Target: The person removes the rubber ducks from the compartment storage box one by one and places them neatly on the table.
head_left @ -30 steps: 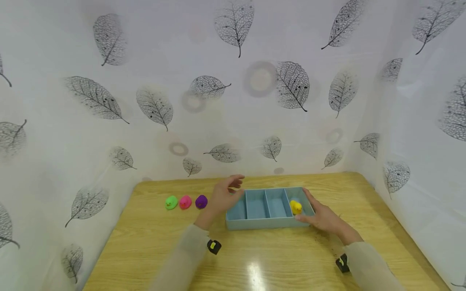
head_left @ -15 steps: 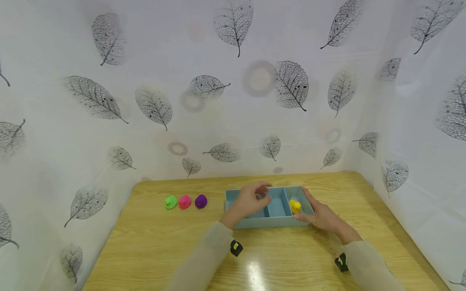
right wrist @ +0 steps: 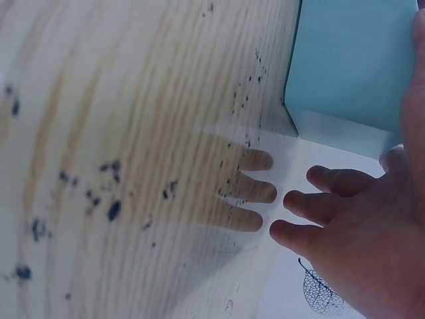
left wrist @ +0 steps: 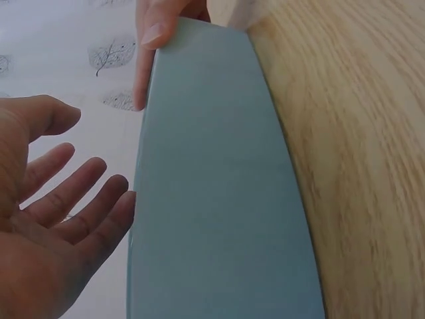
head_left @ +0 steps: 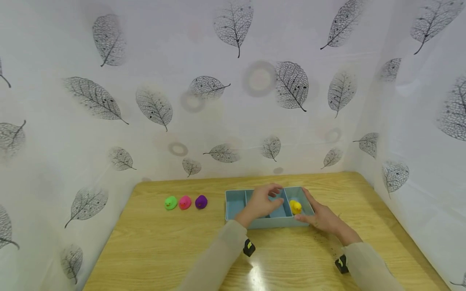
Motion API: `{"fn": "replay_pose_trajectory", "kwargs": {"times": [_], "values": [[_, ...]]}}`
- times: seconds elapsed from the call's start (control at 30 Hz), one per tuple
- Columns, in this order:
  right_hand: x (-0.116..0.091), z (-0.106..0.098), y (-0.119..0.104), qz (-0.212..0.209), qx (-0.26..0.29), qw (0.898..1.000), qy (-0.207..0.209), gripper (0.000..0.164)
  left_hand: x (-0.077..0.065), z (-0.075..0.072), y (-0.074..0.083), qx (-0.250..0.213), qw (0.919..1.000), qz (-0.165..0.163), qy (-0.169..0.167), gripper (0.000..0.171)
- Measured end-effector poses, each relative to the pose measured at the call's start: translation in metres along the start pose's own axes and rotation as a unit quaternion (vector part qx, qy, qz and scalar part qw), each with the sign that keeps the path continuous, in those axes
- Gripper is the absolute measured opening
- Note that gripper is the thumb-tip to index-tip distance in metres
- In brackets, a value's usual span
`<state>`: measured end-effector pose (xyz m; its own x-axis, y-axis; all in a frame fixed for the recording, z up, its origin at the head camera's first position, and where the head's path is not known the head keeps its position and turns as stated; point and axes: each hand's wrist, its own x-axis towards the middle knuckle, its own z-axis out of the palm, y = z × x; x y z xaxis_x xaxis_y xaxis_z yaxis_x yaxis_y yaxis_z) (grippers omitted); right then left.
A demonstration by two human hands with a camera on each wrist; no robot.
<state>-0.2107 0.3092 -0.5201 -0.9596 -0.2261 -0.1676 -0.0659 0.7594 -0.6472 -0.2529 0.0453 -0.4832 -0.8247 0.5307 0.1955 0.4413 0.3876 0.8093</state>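
A light blue divided box [head_left: 280, 222] lies crosswise on the table. In its rightmost compartment sits a yellow rubber duck [head_left: 295, 207]. My left hand [head_left: 263, 201] hovers over the middle compartments, fingers loosely bent and apart, nothing between them; in the left wrist view those fingers [left wrist: 99, 199] overlap the top edge of the box's front wall. At the right end my right hand [head_left: 325, 218] holds the box, thumb on the front rim and forefinger along the far right corner. Its other fingers [right wrist: 315, 206] spread beside the end wall in the right wrist view.
To the left of the box stand a green duck [head_left: 170, 203], a pink duck [head_left: 185, 202] and a purple duck [head_left: 201, 202] in a row. Leaf-patterned white sheeting [head_left: 233, 113] walls the wooden table [head_left: 156, 250] at the back and sides.
My left hand has moved right, from the box's left end to over its middle compartments. My right hand, the box and the ducks have stayed in place.
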Motion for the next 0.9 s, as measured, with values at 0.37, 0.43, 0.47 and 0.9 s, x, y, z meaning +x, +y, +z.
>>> {"fn": "replay_pose_trajectory", "kwargs": {"times": [0.37, 0.43, 0.47, 0.9], "values": [[-0.001, 0.0, -0.001, 0.002, 0.008, 1.0, -0.01, 0.112, 0.009, 0.02, 0.005, 0.022, 0.9997, 0.01, -0.003, 0.041], [-0.001, 0.0, 0.0, 0.003, 0.008, 1.0, -0.008, 0.112, 0.01, 0.022, 0.006, 0.025, 0.9997, 0.007, -0.005, 0.042], [-0.001, 0.0, 0.0, 0.005, 0.008, 1.0, -0.007, 0.112, 0.011, 0.024, 0.007, 0.029, 0.9996, 0.005, -0.007, 0.042], [-0.004, 0.0, -0.001, -0.013, 0.015, 1.0, -0.008, 0.111, 0.016, 0.042, 0.01, 0.082, 0.9957, -0.021, -0.037, 0.045]]}}
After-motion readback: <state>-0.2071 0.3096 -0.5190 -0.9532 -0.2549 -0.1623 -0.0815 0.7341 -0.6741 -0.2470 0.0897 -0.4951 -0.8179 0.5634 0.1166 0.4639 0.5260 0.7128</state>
